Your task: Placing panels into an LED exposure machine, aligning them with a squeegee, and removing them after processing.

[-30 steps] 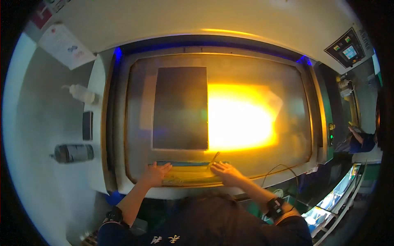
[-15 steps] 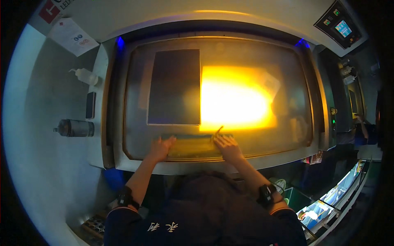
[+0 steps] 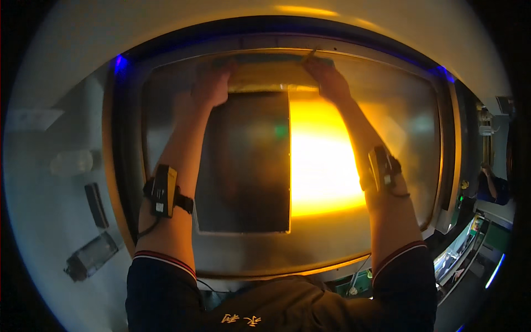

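At the far side of the framed, film-covered work surface point(image 3: 243, 257), both arms are stretched out. A wide yellowish strip with a dark greenish far edge point(image 3: 271, 74), like a squeegee blade, spans between my hands. My left hand point(image 3: 213, 86) is closed on its left end, blurred. My right hand point(image 3: 327, 80) grips its right end; a thin brownish piece point(image 3: 314, 52) sticks up by those fingers. Just nearer than the strip is a dark rectangular panel point(image 3: 243, 166). Right of this panel a bright yellow lit area point(image 3: 326, 160) glows, partly covered by my right forearm.
Left of the surface's raised frame point(image 3: 113, 182) lie a dark phone point(image 3: 96, 205), a grey bottle point(image 3: 91, 256) and a blurred pale bottle point(image 3: 72, 162). A machine hood point(image 3: 265, 14) overhangs the far edge. Another person point(image 3: 492, 185) is at far right.
Both hands have moved from the near edge of the surface to its far edge, taking the yellowish strip along. The view has shifted forward, and my forearms now cross over the surface.
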`<state>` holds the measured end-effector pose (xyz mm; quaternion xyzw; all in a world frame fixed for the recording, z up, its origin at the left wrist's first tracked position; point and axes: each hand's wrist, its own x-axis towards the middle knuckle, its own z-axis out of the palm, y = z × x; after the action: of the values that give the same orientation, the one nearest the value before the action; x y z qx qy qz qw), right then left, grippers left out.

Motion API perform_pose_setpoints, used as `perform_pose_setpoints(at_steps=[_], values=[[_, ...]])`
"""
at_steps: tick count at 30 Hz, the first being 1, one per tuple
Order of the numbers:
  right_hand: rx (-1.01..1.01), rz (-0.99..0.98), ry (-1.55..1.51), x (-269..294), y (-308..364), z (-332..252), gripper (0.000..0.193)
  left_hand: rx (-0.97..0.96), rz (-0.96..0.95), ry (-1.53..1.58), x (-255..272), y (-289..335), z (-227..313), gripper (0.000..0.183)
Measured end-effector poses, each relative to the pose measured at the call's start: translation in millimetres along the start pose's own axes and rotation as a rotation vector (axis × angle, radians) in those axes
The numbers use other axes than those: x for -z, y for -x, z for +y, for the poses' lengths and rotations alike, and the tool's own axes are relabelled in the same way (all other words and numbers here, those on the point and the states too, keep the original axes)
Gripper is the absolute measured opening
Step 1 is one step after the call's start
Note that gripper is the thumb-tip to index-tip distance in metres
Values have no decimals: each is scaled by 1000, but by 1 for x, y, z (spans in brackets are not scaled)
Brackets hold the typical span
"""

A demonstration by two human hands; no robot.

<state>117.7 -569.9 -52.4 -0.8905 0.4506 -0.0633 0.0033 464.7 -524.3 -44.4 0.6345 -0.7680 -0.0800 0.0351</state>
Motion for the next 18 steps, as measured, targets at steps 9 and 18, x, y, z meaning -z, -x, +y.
perform_pose_setpoints(at_steps=[9, 18], values=[[1, 62, 66, -20, 10, 3, 69, -16, 45, -239, 15, 11, 18, 80], [-21, -169, -328, 32, 268, -117, 61, 92, -458, 51, 62, 253, 137, 79]])
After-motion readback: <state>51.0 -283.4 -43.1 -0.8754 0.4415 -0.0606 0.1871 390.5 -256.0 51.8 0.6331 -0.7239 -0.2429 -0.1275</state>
